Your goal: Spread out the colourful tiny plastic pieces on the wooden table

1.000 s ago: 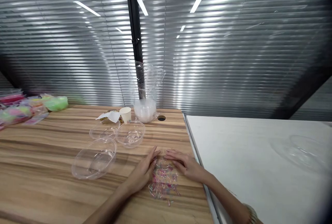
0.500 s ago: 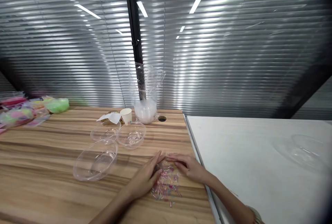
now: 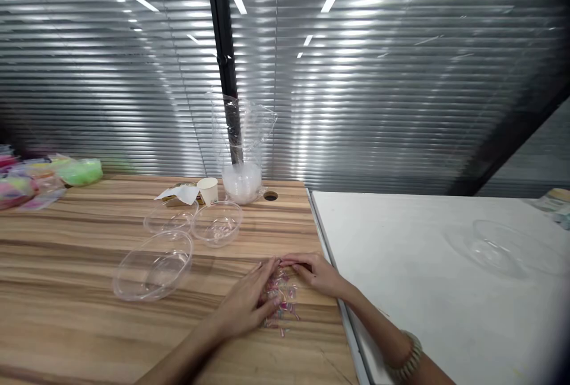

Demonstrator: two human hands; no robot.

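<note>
The left hand [image 3: 249,299] has slid farther over the small multicoloured rods [image 3: 288,293], spread lengthwise near-to-far on the wooden tabletop [image 3: 62,260]; the right hand [image 3: 319,275] sits less close, rightward. Both hands' fingers are outstretched, thumbs apart, no grip visible.

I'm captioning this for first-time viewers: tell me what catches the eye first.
Likely the small multicoloured pieces on the wooden tabletop, beside the left hand and the right hand. Beyond, silvery blinds fill the background. Left of the hands sit three clear bowls, with a bright green bundle farther left.
</note>
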